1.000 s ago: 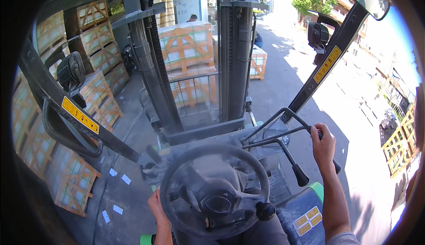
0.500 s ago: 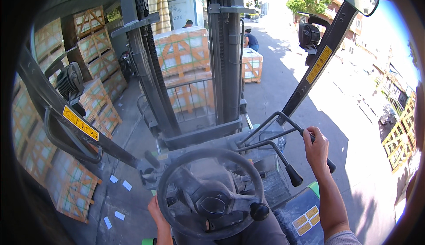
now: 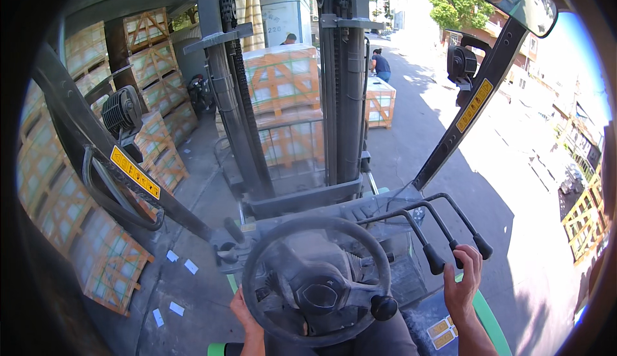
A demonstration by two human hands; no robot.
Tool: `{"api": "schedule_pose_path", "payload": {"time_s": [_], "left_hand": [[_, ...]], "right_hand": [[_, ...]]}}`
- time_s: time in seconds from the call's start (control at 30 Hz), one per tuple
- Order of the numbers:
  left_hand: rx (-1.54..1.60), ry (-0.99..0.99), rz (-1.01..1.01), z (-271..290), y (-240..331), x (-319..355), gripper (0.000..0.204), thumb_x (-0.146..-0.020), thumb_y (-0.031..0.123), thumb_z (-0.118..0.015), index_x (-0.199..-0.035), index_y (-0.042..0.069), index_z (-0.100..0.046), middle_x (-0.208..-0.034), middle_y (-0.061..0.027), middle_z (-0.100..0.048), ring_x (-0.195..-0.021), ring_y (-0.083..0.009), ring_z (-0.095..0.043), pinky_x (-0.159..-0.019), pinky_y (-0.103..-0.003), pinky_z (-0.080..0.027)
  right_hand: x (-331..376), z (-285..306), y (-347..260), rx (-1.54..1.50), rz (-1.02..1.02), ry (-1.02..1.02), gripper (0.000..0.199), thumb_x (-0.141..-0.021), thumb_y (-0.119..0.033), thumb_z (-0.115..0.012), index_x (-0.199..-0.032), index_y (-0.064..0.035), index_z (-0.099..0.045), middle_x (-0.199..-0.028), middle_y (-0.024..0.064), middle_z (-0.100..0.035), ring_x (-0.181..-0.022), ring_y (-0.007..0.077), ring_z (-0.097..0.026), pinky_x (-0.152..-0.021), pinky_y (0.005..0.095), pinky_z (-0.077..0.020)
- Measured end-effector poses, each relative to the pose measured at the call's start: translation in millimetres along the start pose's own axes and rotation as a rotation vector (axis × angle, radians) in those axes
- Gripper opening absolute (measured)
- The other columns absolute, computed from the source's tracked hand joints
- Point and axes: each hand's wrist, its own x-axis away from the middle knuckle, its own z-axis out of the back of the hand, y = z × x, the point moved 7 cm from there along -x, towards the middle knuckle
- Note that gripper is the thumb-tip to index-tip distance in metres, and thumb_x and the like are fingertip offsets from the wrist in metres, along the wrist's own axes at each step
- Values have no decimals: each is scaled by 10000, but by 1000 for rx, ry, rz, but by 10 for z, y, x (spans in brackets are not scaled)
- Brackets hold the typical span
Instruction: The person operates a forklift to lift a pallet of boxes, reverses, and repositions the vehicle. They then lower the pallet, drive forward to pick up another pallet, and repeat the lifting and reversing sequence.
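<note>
In front of me is a black, dusty steering wheel (image 3: 312, 222) with a round spinner knob (image 3: 384, 307) on its lower right. Beside the wheel's left rim is my left hand (image 3: 243, 311), its fingers mostly hidden behind the rim. To the right, three bent control levers with black grips stand in a row. My right hand (image 3: 464, 282) has its fingers curled on the middle lever (image 3: 439, 219), partly covering its grip. The left lever (image 3: 421, 237) and right lever (image 3: 464, 216) are on either side, not held.
Ahead rises the forklift mast (image 3: 344, 92), with stacked wooden crates (image 3: 283, 76) beyond it. More crates (image 3: 112, 259) line the left side. A person (image 3: 380, 66) bends by a low crate (image 3: 380, 105); another person's head (image 3: 290, 38) shows behind the stack. White sheets (image 3: 191, 266) lie on the ground.
My right hand has come down and nearer with the lever, which stood raised before and now lines up with the others. The whole view has shifted slightly; my left hand stays by the wheel.
</note>
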Motion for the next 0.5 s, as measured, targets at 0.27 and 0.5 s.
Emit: {"api": "schedule_pose_path", "payload": {"time_s": [0.27,0.5], "left_hand": [[-365,114,113,41,-130,6,416,-1103,287,-543,-896,-43,-687,-749,13,-613,-703,-83,-470,-634,-330,-449],[-748,148,-133,-111,99,106,469,-1068,402,-544,-905,-2,-718,-745,-213,-669,-671,-367,-661,-678,-442,-510]], "right_hand": [[385,-654,-1164,-489,311,-257,190,-712,-69,-835,-883,-86,-753,-942,74,-690,-920,289,-663,-785,403,-554],[710,-581,-1365,-483,253,-426,92,-828,-80,-811,-867,-83,-728,-917,91,-727,-821,298,-678,-749,446,-530]]}}
